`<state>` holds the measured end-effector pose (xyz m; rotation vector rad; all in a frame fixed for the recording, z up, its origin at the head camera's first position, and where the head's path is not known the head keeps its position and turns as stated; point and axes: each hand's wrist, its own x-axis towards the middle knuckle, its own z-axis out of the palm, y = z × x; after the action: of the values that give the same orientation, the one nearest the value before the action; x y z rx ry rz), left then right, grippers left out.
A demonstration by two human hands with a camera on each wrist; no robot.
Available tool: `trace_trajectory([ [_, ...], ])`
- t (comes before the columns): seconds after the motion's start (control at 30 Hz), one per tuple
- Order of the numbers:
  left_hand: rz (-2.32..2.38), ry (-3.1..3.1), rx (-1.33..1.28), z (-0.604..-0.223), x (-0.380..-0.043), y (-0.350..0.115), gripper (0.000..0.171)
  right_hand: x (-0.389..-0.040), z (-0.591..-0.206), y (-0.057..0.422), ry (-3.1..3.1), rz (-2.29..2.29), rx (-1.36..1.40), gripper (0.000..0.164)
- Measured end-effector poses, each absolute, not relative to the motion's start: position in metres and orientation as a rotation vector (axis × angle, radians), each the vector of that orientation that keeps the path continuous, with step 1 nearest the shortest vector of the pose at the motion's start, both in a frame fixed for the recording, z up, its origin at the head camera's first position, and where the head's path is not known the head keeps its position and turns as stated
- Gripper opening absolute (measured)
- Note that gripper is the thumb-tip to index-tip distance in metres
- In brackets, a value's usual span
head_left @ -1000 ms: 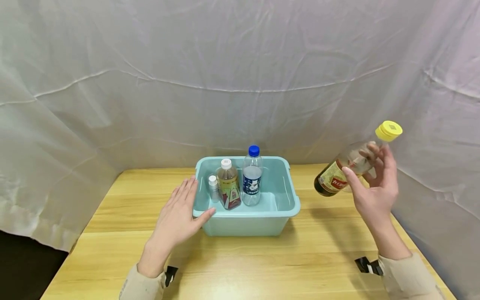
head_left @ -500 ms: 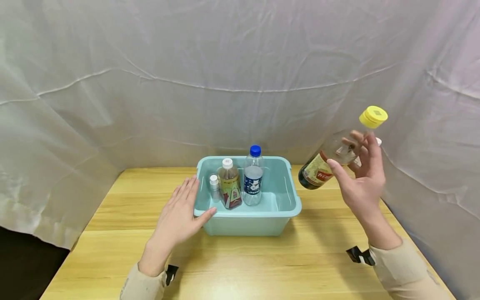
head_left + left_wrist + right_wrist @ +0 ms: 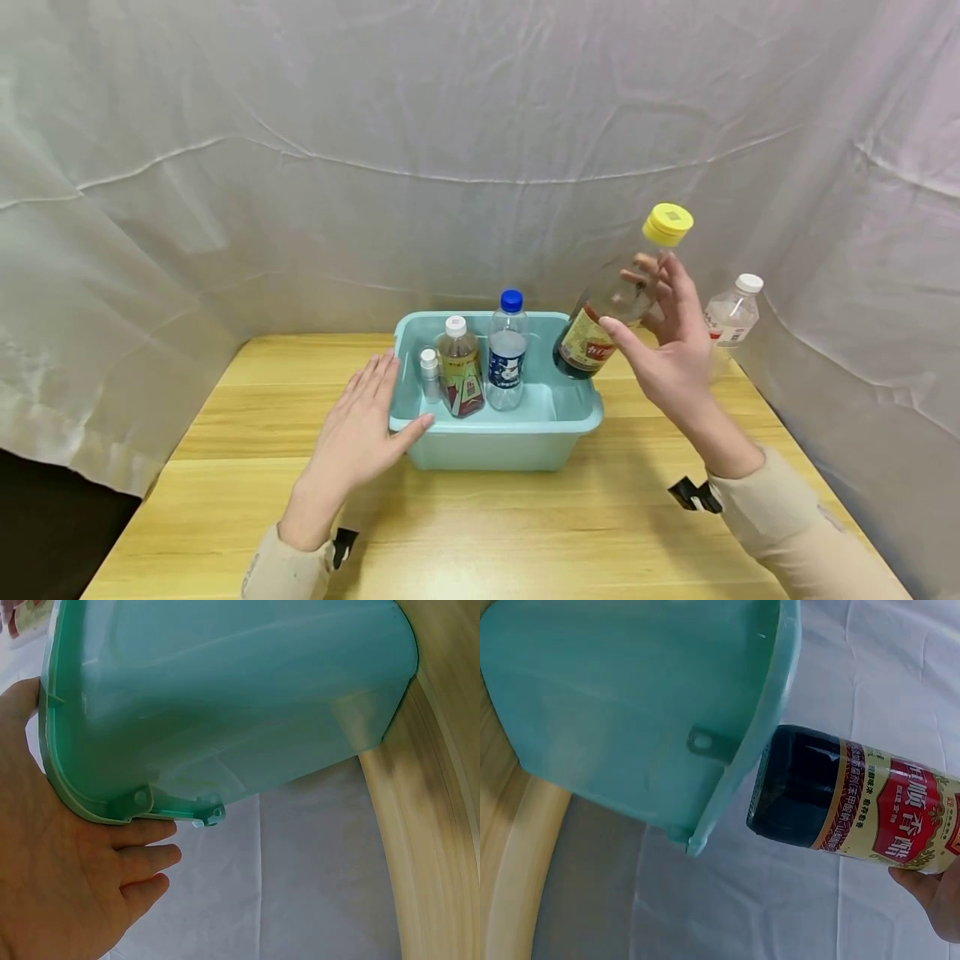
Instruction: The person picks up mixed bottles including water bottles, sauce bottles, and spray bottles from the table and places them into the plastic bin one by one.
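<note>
My right hand (image 3: pixel 675 350) grips a vinegar bottle (image 3: pixel 588 346) with a yellow cap and dark liquid at its bottom. The bottle leans, cap up and to the right, its base over the right end of a light blue plastic bin (image 3: pixel 495 450). In the right wrist view the vinegar bottle (image 3: pixel 855 802) appears beside the bin's rim. My left hand (image 3: pixel 356 425) rests on the bin's left rim, fingers straight, as the left wrist view also shows. Inside the bin stand a small white-capped bottle (image 3: pixel 430 375), a brown drink bottle (image 3: pixel 461 375) and a blue-capped bottle (image 3: pixel 506 358).
A clear bottle with a white cap (image 3: pixel 732 312) stands at the right of the wooden table (image 3: pixel 480 533), partly behind my right hand. Grey-white cloth (image 3: pixel 480 167) hangs at the back and both sides. The bin's right part has bare floor.
My right hand has carried the vinegar bottle leftward, from right of the bin to over its right end. The white-capped clear bottle has come into sight behind it. My left hand stays put.
</note>
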<state>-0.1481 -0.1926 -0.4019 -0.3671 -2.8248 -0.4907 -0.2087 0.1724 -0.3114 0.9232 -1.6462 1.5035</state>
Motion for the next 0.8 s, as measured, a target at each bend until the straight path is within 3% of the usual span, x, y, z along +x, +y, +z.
trace_trajectory([
  [0.5, -0.49, -2.819, -0.37, -0.403, -0.151, -0.191, 0.1, -0.215, -0.32, 0.137, -1.859, 1.41, 1.057, 0.098],
  [0.8, -0.499, -2.826, -0.377, -0.403, -0.152, -0.189, 0.1, -0.214, -0.335, 0.114, -1.921, 1.43, 1.118, 0.094],
])
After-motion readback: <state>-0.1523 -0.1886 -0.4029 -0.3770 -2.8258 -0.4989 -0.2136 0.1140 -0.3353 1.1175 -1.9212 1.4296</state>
